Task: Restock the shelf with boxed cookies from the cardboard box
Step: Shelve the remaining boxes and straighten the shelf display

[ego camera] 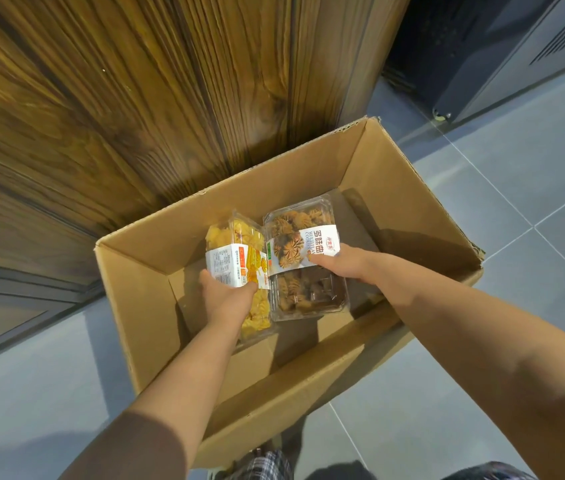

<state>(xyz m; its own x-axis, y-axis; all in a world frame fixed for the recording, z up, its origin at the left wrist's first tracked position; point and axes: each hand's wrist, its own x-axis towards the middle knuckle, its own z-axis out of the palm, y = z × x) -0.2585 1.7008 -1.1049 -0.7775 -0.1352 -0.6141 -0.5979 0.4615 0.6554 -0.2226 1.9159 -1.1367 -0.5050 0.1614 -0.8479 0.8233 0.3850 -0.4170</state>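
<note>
Both hands reach down into an open cardboard box that stands on a grey tiled floor, against a dark wood-grain panel.

The left hand has its grip closed around the near half of a clear pack of yellow cookies, with the thumb on the left edge of the paper label band and the fingers wrapped over the right edge. The pack extends away from that grip toward the far wall of the box, tilted onto its side, and a little of it shows below the wrist too.

The right hand has its grip on a clear pack of brown cookies, thumb pressed onto the white label band near the pack's right edge. The other fingers go under or behind the pack and are hidden, so the grip looks closed on it, though I cannot see how firmly. This pack lies flatter, label up, reaching both beyond and short of the grip.

The two packs touch along their long sides, between the two grips. To the right of the right-hand grip the box bottom is bare cardboard. Both packs are low inside the box walls.
</note>
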